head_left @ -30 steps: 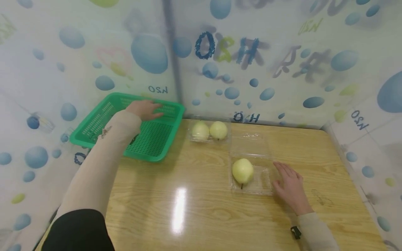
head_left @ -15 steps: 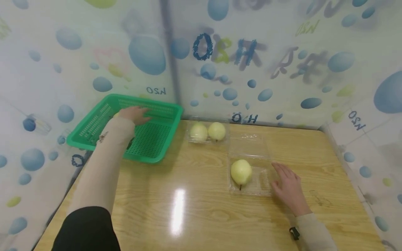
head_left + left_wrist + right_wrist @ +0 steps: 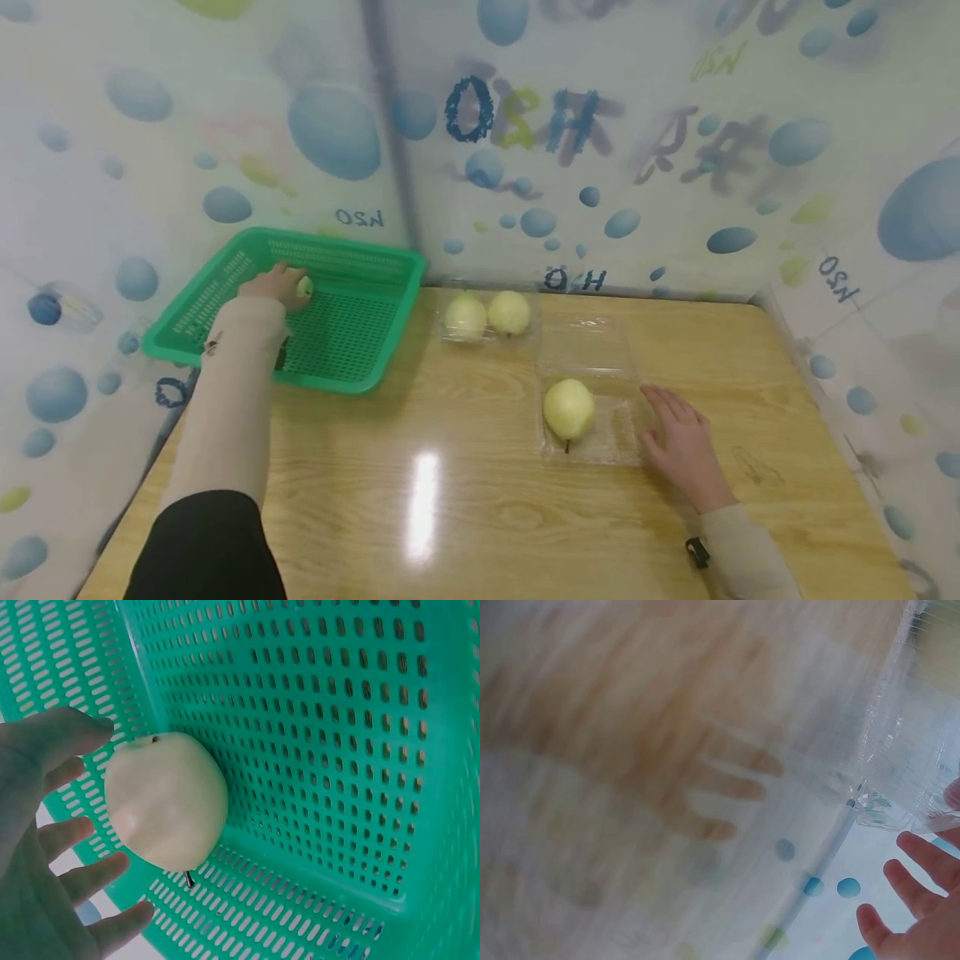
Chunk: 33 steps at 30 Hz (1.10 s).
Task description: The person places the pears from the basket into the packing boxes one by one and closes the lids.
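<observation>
Your left hand (image 3: 276,286) is extended into the green basket (image 3: 345,333) at the far left corner of the worktop (image 3: 465,517). In the left wrist view, a pale pear (image 3: 166,799) lies on its side against the basket's perforated wall, stem toward the floor of the basket. Your left hand's fingers (image 3: 90,877) are spread and relaxed just beside the pear, thumb above it; whether the fingertips touch the fruit cannot be determined, but they do not wrap around it.

Your right hand (image 3: 678,446) lies flat on the worktop with fingers straight and slightly spread, holding nothing. Its fingertips are at the right edge of an open clear clamshell tray (image 3: 618,429), touching or nearly touching it. A second pear (image 3: 568,409) sits in the left half of that tray, stem toward you.

Behind it, a closed clear pack (image 3: 483,333) containing two pears (image 3: 487,315) stands near the wall, just right of the basket. The right wrist view is blurred.
</observation>
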Each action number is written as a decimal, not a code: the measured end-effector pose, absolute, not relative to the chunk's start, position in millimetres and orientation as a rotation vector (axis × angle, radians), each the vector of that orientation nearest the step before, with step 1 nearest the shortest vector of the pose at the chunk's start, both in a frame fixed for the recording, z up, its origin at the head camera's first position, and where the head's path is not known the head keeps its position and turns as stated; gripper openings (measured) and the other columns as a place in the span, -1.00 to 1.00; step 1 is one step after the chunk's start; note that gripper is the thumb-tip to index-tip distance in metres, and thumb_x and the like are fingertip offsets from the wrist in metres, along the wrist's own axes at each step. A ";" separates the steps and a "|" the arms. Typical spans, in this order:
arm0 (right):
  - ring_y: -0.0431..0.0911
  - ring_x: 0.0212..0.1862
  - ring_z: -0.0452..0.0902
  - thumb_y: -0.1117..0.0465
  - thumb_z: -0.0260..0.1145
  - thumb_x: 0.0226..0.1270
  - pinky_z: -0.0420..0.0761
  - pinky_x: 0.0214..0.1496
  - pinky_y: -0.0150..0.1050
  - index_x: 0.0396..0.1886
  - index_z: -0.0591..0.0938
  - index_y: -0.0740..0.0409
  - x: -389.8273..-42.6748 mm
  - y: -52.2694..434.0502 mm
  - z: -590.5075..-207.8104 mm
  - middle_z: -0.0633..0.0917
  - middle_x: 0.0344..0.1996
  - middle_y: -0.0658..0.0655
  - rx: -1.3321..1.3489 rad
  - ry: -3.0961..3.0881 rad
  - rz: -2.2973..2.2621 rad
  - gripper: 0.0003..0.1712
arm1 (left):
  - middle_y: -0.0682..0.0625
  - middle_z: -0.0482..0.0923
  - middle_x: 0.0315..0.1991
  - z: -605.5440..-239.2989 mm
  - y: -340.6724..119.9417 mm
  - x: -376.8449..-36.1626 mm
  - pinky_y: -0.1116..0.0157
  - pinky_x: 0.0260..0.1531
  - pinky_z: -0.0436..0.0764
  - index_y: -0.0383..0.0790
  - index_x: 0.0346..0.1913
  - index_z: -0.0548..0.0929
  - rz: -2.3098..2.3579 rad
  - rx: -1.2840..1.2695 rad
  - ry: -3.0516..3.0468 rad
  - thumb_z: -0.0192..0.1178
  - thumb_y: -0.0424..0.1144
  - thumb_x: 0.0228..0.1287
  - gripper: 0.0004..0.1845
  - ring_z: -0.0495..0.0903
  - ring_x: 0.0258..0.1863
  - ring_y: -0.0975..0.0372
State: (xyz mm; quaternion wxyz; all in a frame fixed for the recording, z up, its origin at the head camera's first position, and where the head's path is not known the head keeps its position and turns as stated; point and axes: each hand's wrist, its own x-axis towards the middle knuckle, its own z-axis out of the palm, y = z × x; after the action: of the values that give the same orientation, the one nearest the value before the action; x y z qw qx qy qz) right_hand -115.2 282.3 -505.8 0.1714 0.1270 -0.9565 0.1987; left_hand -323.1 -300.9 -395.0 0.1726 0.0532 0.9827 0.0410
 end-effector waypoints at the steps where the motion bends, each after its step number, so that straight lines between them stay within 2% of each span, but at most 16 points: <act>1: 0.32 0.18 0.35 0.45 0.24 -0.02 0.31 0.02 0.36 0.24 0.44 0.34 -115.8 282.1 -505.7 0.50 0.16 0.39 0.359 -2.720 0.566 -0.31 | -0.51 -0.16 0.40 -394.2 -302.0 -322.4 -0.38 -0.03 0.35 -0.36 0.46 0.06 0.126 0.148 2.788 -0.02 -0.13 0.44 -0.34 0.05 0.24 -0.48; 7: 0.33 0.19 0.34 0.45 0.24 -0.01 0.30 0.03 0.38 0.25 0.44 0.35 -117.9 281.6 -506.8 0.49 0.17 0.40 0.362 -2.733 0.575 -0.31 | -0.52 -0.19 0.41 -386.3 -302.6 -315.1 -0.40 0.10 0.21 -0.42 0.45 0.02 0.179 0.124 2.774 -0.07 -0.14 0.47 -0.34 -0.05 0.27 -0.48; 11: 0.34 0.20 0.33 0.45 0.24 0.00 0.29 0.04 0.39 0.26 0.43 0.35 -117.6 281.1 -507.0 0.48 0.19 0.40 0.368 -2.744 0.587 -0.31 | -0.54 -0.18 0.39 -393.8 -306.8 -317.2 -0.44 0.08 0.16 -0.43 0.44 0.03 0.229 0.086 2.785 -0.07 -0.20 0.44 -0.37 -0.10 0.27 -0.50; 14: 0.33 0.21 0.32 0.45 0.23 0.01 0.28 0.05 0.38 0.26 0.42 0.36 -116.8 281.1 -506.0 0.47 0.19 0.39 0.360 -2.746 0.589 -0.31 | -0.61 -0.16 0.32 -404.7 -311.7 -325.0 -0.46 0.03 0.19 -0.44 0.41 0.06 0.241 0.062 2.816 0.07 -0.33 0.33 -0.33 -0.12 0.24 -0.53; 16: 0.33 0.20 0.32 0.46 0.23 0.01 0.28 0.06 0.38 0.26 0.43 0.36 -116.1 281.4 -505.3 0.48 0.19 0.39 0.354 -2.742 0.588 -0.31 | -0.66 -0.17 0.27 -410.5 -314.4 -331.0 -0.46 0.02 0.19 -0.46 0.40 0.06 0.226 0.060 2.840 0.25 -0.42 0.16 -0.20 -0.13 0.23 -0.53; 18: 0.33 0.20 0.33 0.46 0.22 0.01 0.29 0.05 0.38 0.25 0.43 0.37 -115.6 282.0 -504.9 0.49 0.18 0.39 0.349 -2.736 0.582 -0.32 | -0.68 -0.17 0.23 -414.2 -316.9 -335.7 -0.45 0.00 0.22 -0.46 0.37 0.09 0.219 0.068 2.857 0.31 -0.45 0.08 -0.17 -0.11 0.21 -0.53; 21: 0.33 0.19 0.34 0.46 0.22 0.00 0.31 0.02 0.38 0.24 0.44 0.37 -115.3 282.5 -504.6 0.49 0.17 0.39 0.346 -2.729 0.577 -0.33 | -0.69 -0.20 0.22 -416.3 -318.5 -339.9 -0.44 -0.04 0.26 -0.43 0.35 0.11 0.246 0.078 2.856 0.28 -0.42 0.13 -0.23 -0.11 0.19 -0.54; 24: 0.33 0.18 0.34 0.46 0.22 0.00 0.32 0.01 0.38 0.25 0.43 0.37 -115.4 282.4 -505.1 0.49 0.17 0.40 0.350 -2.730 0.581 -0.32 | -0.69 -0.20 0.20 -418.0 -320.3 -340.7 -0.43 -0.09 0.31 -0.41 0.33 0.13 0.280 0.086 2.837 0.15 -0.37 0.25 -0.36 -0.07 0.16 -0.55; 29: 0.35 0.18 0.33 0.45 0.23 0.00 0.35 0.01 0.37 0.26 0.42 0.38 -116.1 282.4 -506.1 0.48 0.18 0.41 0.376 -2.724 0.587 -0.31 | -0.67 -0.11 0.15 -421.7 -321.7 -337.7 -0.41 -0.12 0.34 -0.38 0.31 0.17 0.289 0.070 2.831 0.20 -0.40 0.22 -0.36 -0.01 0.13 -0.52; 33: 0.36 0.17 0.34 0.46 0.24 0.00 0.38 0.01 0.37 0.26 0.42 0.39 -115.3 283.2 -506.2 0.48 0.17 0.43 0.374 -2.722 0.580 -0.30 | -0.66 -0.06 0.15 -422.0 -319.3 -336.1 -0.45 -0.10 0.31 -0.38 0.29 0.19 0.290 0.080 2.837 0.22 -0.43 0.18 -0.36 -0.06 0.15 -0.53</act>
State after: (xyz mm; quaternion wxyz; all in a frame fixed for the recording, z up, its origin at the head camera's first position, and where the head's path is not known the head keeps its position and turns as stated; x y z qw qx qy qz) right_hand -115.3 283.2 -506.2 0.1661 0.1313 -0.9559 0.2035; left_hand -336.1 -319.3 -422.0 0.1438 0.0278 0.9841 0.1006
